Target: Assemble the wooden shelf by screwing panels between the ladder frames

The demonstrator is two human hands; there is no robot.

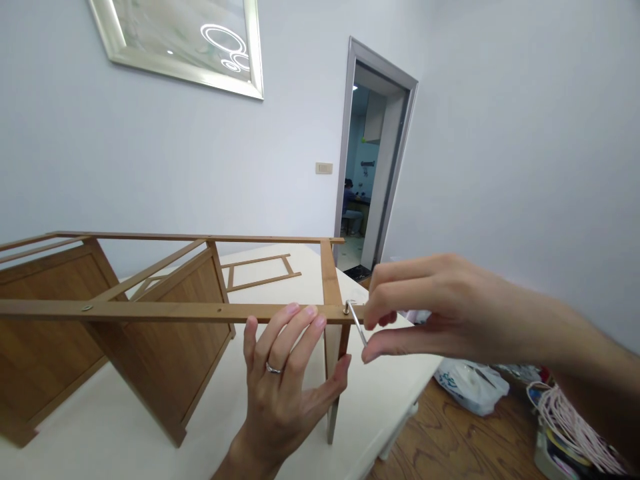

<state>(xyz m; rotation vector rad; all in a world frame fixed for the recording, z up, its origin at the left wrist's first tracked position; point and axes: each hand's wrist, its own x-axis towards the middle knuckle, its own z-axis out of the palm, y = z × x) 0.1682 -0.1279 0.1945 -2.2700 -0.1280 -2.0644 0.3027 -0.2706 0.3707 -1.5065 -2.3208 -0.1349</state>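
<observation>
A brown wooden shelf frame (165, 311) lies on its side on a white table, with its front rail running across the view. My left hand (285, 373), wearing a ring, steadies this rail near its right end, fingertips over the upper edge and thumb apart below. In my right hand (415, 310), a silver hex key (358, 327) is pinched between thumb and fingers. Its short end meets a bolt (346, 308) at the joint of the rail and an end crosspiece (331, 273). Two wooden panels (187, 320) stand inside the frame at the left.
A loose ladder-shaped wooden piece (263, 287) lies on the white table (395, 380) behind the frame. On the floor at right are a plastic bag (473, 387) and a bundle of pale cord (575, 427). Beyond the doorway (357, 167), a person sits.
</observation>
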